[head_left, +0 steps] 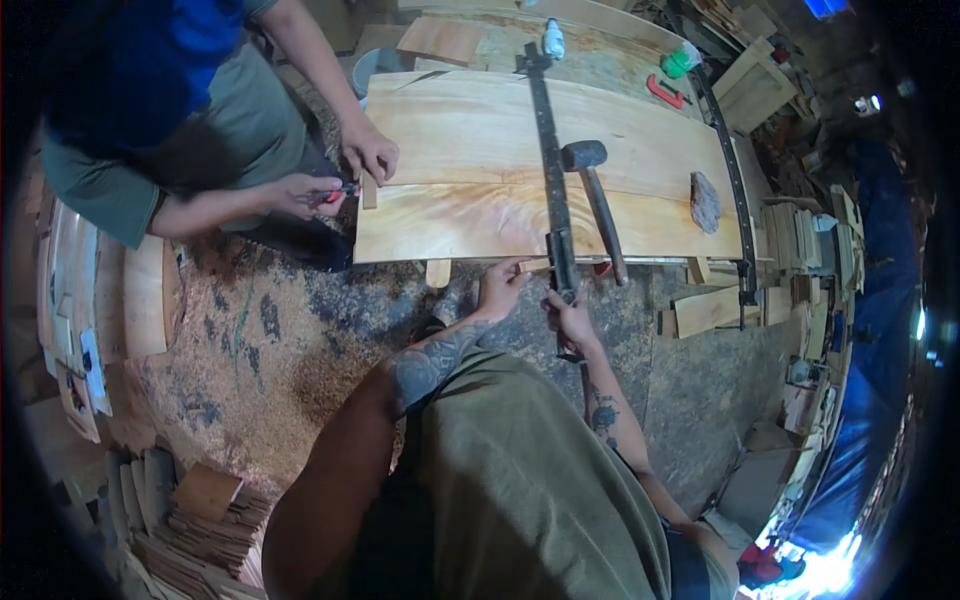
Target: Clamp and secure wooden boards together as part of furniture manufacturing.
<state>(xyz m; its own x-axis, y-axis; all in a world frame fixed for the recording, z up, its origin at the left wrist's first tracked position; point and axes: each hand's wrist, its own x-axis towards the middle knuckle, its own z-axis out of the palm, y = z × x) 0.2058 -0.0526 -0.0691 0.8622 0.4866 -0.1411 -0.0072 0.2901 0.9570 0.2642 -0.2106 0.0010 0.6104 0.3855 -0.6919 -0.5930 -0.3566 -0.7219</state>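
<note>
A wide panel of pale wooden boards (470, 140) lies in front of me. A long black bar clamp (548, 150) runs across its middle. My right hand (568, 318) grips the clamp's lower end just off the panel's near edge. Beside it, my left hand (500, 287) pinches a small wooden block (534, 265) against that edge, next to the clamp jaw. A hammer (597, 195) with a dark head rests on the panel just right of the clamp.
Another person crouches at the panel's left end, one hand (370, 150) on the wood and the other (305, 195) holding a red-handled tool. A second bar clamp (735, 190) spans the right end near a dark lump (705, 202). Sawdust covers the floor (260, 340); wood offcuts (190, 520) are stacked at the left.
</note>
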